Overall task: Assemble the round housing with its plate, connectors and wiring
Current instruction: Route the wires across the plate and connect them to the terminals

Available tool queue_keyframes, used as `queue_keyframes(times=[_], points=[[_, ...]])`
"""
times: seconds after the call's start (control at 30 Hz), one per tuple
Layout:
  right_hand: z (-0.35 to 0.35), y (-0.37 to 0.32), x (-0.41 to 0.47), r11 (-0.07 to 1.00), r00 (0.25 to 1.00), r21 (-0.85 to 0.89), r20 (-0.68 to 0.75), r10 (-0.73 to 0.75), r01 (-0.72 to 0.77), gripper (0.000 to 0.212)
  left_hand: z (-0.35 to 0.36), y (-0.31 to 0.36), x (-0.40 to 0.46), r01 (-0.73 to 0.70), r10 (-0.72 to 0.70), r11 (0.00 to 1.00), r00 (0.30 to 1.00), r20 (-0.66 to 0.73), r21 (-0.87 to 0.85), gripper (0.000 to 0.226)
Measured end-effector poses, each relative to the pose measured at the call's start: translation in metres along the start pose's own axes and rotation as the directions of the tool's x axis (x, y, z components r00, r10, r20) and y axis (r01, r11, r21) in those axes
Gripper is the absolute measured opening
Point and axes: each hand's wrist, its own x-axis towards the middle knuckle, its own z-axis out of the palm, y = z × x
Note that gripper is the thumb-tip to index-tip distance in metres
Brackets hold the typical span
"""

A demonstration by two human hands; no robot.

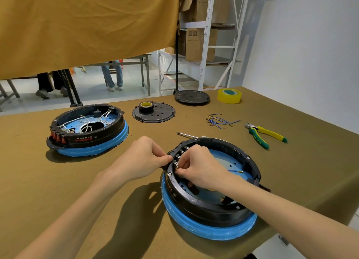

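The left hand (144, 155) grips the outer rim of the housing (211, 206), which sits near the table's (77, 181) front edge. The right hand (200, 167) reaches inside, pinching what looks like a wire terminal at the connectors (179, 155). Best to brace the rim firmly and push the terminal straight on; the blue wire (235, 171) lies loose inside.
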Motion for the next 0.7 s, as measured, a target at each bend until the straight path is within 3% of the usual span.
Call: queue_keyframes(times=[0.23, 0.7], points=[[-0.0044, 0.0025, -0.0034, 1.0, 0.999, 0.018, 0.029, -0.013, 0.013, 0.009, 0.0084, 0.0035, -0.0039, -0.001, 0.01, 0.991, 0.998, -0.069, 0.137, 0.02], [0.0023, 0.0014, -0.0004, 0.998, 0.998, 0.007, -0.02, -0.063, 0.063, 0.02, 0.0036, 0.0014, -0.0006, 0.018, -0.016, 0.999, 0.999, -0.031, 0.051, 0.02]])
